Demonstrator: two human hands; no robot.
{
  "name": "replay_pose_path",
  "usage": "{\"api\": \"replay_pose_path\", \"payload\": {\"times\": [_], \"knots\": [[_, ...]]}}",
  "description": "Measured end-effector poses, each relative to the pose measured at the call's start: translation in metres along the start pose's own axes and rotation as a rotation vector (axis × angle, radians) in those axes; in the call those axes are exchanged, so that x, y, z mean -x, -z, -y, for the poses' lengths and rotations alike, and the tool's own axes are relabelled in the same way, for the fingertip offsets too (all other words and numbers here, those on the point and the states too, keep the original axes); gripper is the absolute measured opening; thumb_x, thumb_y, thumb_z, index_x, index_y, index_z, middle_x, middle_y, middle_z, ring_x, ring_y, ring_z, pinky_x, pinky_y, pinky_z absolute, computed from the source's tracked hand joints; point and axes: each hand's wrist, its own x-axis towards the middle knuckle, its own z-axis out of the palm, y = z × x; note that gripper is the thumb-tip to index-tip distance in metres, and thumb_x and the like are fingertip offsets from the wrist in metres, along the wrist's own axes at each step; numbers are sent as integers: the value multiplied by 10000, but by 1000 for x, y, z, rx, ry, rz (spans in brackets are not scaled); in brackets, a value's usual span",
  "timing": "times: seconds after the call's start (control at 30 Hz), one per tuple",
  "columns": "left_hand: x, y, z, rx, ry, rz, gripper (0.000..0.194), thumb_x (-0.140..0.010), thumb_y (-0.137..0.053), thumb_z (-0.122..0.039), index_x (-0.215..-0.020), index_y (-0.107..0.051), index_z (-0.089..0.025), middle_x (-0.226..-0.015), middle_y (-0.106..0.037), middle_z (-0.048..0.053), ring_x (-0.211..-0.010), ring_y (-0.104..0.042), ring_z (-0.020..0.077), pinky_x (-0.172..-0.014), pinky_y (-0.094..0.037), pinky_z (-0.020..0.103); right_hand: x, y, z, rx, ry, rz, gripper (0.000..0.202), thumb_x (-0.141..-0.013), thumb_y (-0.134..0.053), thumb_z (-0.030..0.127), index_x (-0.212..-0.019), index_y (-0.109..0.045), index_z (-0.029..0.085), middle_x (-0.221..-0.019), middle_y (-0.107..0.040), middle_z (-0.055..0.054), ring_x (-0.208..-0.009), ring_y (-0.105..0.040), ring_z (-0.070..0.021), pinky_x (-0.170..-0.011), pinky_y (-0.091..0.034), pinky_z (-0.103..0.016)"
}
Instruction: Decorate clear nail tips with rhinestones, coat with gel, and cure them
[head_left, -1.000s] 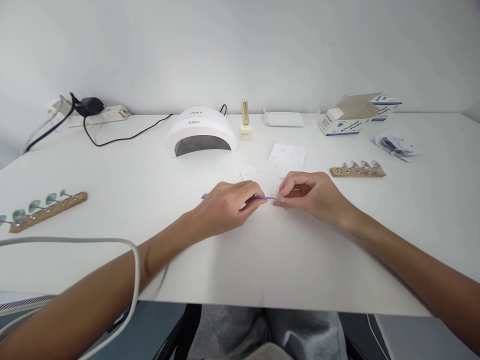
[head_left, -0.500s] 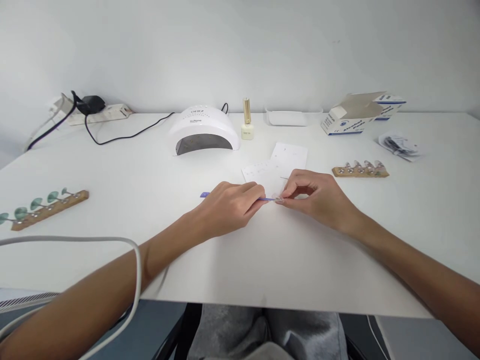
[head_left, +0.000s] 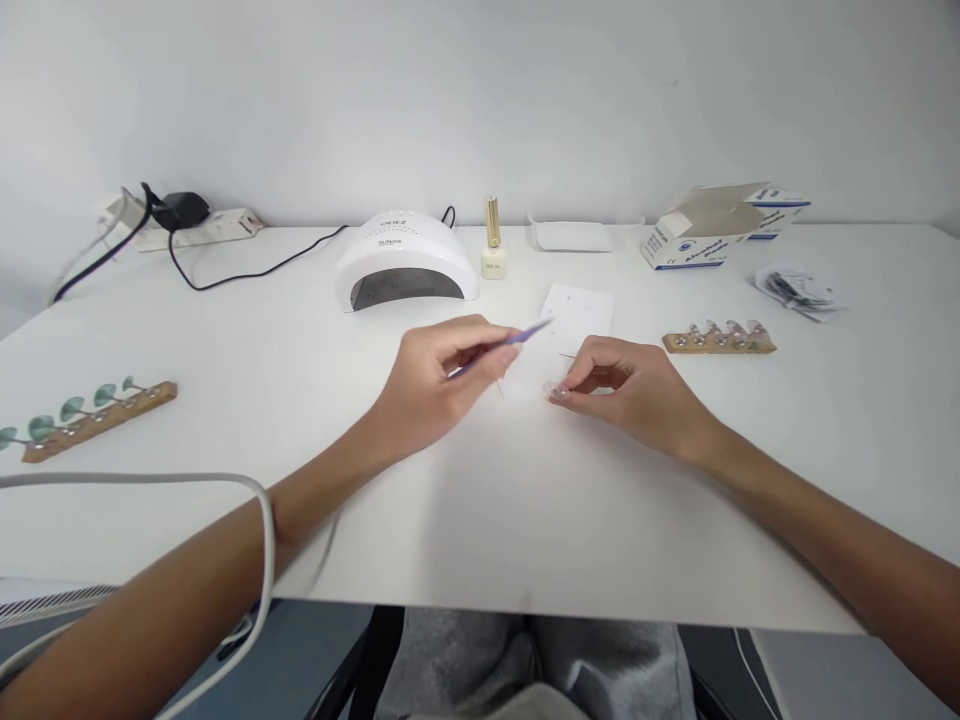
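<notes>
A thin purple tool (head_left: 531, 331) is pinched in my left hand (head_left: 442, 375), its tip pointing up and right over a white card (head_left: 581, 310) marked with tiny specks. My right hand (head_left: 626, 392) pinches a small clear piece (head_left: 555, 391) between thumb and fingertips, just right of the card's near part. The tool and the clear piece are apart. What exactly the clear piece is, I cannot make out.
Behind stand a white lamp (head_left: 407, 262), a bottle with a gold cap (head_left: 493, 240), a clear tray (head_left: 574, 236) and an open box (head_left: 697, 235). Wooden strips with clear pieces lie right (head_left: 720, 343) and left (head_left: 101, 420). A pale cable (head_left: 268, 540) crosses my left forearm.
My left hand has moved up and slightly left, lifting the purple tool's tip off the clear piece to over the card. My right hand has barely moved.
</notes>
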Motion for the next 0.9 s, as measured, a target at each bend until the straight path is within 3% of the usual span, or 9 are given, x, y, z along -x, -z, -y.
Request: {"api": "replay_pose_path", "payload": {"times": [0.1, 0.23, 0.43, 0.57, 0.7, 0.8, 0.9], "knots": [[-7, 4, 2, 235, 141, -43, 153, -842, -604, -255, -825, -690, -130, -630, -605, 12, -517, -525, 89, -523, -439, 254, 1, -1, 1, 11, -14, 0, 243, -685, -761, 397, -629, -609, 215, -736, -608, -11, -679, -616, -168, -659, -529, -337], [-14, 8, 5, 393, 247, -104, 163, -831, -631, -285, -774, -643, -132, -654, -664, 41, -633, -621, 122, -606, -479, 253, 1, -2, 3, -30, -15, 9, 222, -683, -764, 359, -629, -607, 213, -747, -625, -9, -703, -638, -171, -682, -535, -335], [-16, 12, 1, 646, 389, -16, 208, -873, -567, -363, -807, -490, -181, -628, -648, -7, -326, -438, 54, -358, -338, 205, 2, -2, 3, -72, -43, 21, 204, -672, -772, 284, -631, -591, 200, -753, -647, -3, -739, -669, -172, -683, -531, -299], [-15, 14, 0, 734, 468, -16, 84, -826, -619, -223, -837, -570, -156, -583, -598, -39, -318, -427, 35, -337, -348, 185, 3, -3, 3, -73, -54, 22, 202, -672, -772, 269, -628, -589, 196, -746, -650, -5, -729, -664, -166, -662, -522, -286], [-13, 14, 2, 732, 438, 76, 164, -849, -550, -197, -938, -669, -126, -695, -674, 32, -370, -538, 85, -394, -466, 252, 2, -4, 6, -87, -81, 22, 208, -666, -772, 264, -628, -579, 196, -730, -652, -2, -662, -631, -140, -598, -502, -264], [-10, 11, 2, 723, 338, 101, 270, -906, -467, -242, -892, -699, -106, -700, -702, 79, -586, -688, 200, -615, -587, 379, 1, -2, 7, -104, -113, 22, 216, -672, -762, 282, -627, -569, 195, -669, -641, 5, -588, -603, -126, -536, -479, -256], [-7, 5, 2, 662, 199, 65, 237, -904, -512, -246, -885, -702, -104, -776, -730, 105, -766, -719, 254, -772, -587, 459, -1, 1, 8, -138, -138, 15, 238, -664, -767, 301, -618, -561, 192, -622, -634, 9, -538, -587, -120, -512, -473, -257]]}}
